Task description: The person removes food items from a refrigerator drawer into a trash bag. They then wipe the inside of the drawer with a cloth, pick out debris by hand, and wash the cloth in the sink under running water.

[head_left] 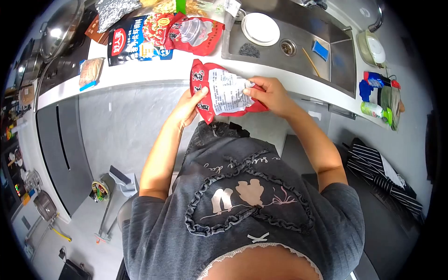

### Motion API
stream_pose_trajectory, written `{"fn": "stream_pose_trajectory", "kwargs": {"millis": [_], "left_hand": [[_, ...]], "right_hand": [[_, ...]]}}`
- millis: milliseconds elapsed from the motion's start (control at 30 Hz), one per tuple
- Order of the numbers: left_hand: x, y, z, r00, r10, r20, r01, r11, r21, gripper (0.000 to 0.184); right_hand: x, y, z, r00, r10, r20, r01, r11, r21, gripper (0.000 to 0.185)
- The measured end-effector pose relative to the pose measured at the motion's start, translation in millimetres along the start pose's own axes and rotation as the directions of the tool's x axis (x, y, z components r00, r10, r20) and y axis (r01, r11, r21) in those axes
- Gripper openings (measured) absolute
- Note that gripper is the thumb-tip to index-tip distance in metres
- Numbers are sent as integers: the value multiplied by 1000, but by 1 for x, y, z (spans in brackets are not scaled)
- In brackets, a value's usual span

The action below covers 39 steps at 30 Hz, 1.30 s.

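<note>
A red food packet (228, 109) with a white printed label is held up in front of the counter edge, its label side facing me. My left hand (190, 103) grips its left side, thumb pressed on the front near the black lettering. On the other side, my right hand (268, 95) pinches the packet with the thumb over the label's edge; the fingers behind are partly hidden. Beyond it on the counter lie another red packet (198, 36) and a blue-and-black seasoning packet (137, 39).
The steel sink (298, 28) holds white plates (261, 29), a blue sponge (320, 50) and a yellow stick. A packet with a blue edge (91, 72) lies at the left, near the wok (60, 30). A spray bottle (373, 110) hangs at the right. A dustpan (122, 179) stands on the floor.
</note>
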<state>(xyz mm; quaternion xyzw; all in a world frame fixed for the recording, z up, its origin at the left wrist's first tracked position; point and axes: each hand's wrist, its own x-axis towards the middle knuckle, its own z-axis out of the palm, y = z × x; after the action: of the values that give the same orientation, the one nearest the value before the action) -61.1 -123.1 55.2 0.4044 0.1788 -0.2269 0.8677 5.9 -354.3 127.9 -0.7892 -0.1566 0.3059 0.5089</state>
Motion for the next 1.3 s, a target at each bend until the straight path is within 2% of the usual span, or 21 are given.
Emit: {"fn": "stream_pose_trajectory", "kwargs": {"millis": [33,133,167,267,300,433,533,567,667,767,800,867,900,933,967,1000,1067,1100,1200,1233,1300], "left_hand": [[-5,4,3,999,19,-33,-20,999,-42,48],[-16,11,8,987,153,-54,-157,985,-75,49],[-18,11,7,977,198,-77,-205,975,-84,49],[-26,16,3,949,309,-66,-313,947,-67,50],[-31,20,3,933,349,-85,-352,936,-26,50],[-46,37,-3,880,469,-78,-447,872,197,51],[-52,38,-12,888,437,-146,-429,900,80,51],[-55,37,-12,881,451,-147,-445,893,69,52],[-61,36,-12,856,474,-205,-477,878,38,54],[-73,42,0,736,620,-272,-558,783,273,57],[-80,49,11,657,704,-270,-591,703,395,61],[-86,43,10,393,888,-238,-485,421,767,62],[-88,41,7,210,977,-28,-420,116,900,62],[-97,61,17,60,936,346,-310,-312,898,52],[-103,62,17,18,874,485,-170,-475,863,47],[-109,61,18,1,789,615,-23,-615,789,42],[-117,63,27,36,687,725,72,-726,684,37],[-118,59,27,46,660,750,119,-749,652,37],[-119,47,19,46,656,753,184,-747,639,35],[-118,45,17,27,669,743,184,-734,654,35],[-120,41,15,23,686,727,197,-716,669,34]], "right_hand": [[1,-6,0,1000,-13,29,13,1000,-9,31],[10,-17,2,998,12,63,-39,899,436,37],[15,-19,-4,979,96,178,-187,767,614,41],[31,-29,-9,908,193,372,-403,641,653,40],[32,-41,-6,914,162,372,-374,689,620,39],[43,-61,-6,977,-73,199,-51,830,556,40],[42,-84,8,976,-211,45,160,849,504,41],[45,-88,12,960,-278,24,222,813,538,44],[51,-97,18,941,-339,8,274,774,570,46],[58,-96,19,942,-334,-20,298,812,502,61],[60,-94,17,947,-321,-30,294,823,486,65],[58,-87,20,982,-182,51,108,763,638,57],[56,-81,22,988,-116,102,12,716,698,55],[57,-74,24,986,-55,158,-82,660,747,53],[62,-60,27,873,-146,465,-317,553,771,53],[52,-74,43,799,-307,518,-350,463,814,55],[38,-84,62,832,-358,423,-262,418,870,60],[40,-82,67,795,-438,419,-230,422,877,57],[35,-90,75,852,-330,408,-154,585,796,43],[31,-95,80,875,-288,390,-209,501,840,38],[30,-95,84,880,-281,383,-200,513,835,38]]}}
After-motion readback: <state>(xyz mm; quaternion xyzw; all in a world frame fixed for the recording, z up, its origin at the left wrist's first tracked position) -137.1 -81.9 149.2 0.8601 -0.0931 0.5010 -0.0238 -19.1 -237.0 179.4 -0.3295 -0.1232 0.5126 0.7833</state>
